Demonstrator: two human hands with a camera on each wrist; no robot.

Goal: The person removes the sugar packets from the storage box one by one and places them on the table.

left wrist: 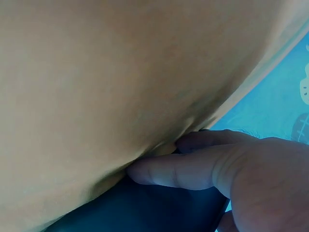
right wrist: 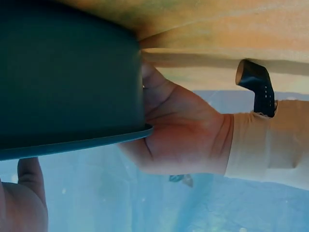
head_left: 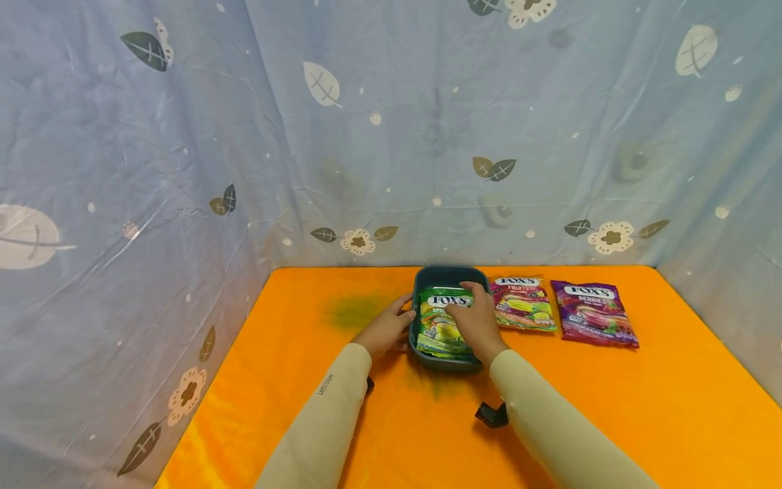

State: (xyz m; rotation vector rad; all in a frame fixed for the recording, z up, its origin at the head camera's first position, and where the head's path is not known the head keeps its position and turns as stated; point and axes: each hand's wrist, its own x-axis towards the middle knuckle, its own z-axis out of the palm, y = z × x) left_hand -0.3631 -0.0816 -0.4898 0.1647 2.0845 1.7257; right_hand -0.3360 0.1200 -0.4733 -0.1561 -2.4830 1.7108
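A dark teal plastic basin [head_left: 449,365] stands on the orange cloth in the head view. In it lies a green candy packet [head_left: 442,329] labelled FOX'S. My left hand [head_left: 386,327] grips the basin's left side, thumb at the rim. The right wrist view shows that hand [right wrist: 186,128] against the basin's outer wall [right wrist: 72,82]. Reaching over the right rim, my right hand [head_left: 478,322] rests on the packet's upper right part, thumb on its front and index finger extended near its top edge. Its other fingers are hidden.
Right of the basin lies a red FOX'S Fruits packet [head_left: 523,305], then a purple FOX'S Berries packet [head_left: 594,314]. A black bent piece [head_left: 491,415] sits by my right sleeve [head_left: 550,421]. Blue patterned curtain [head_left: 415,170] encloses the back and sides.
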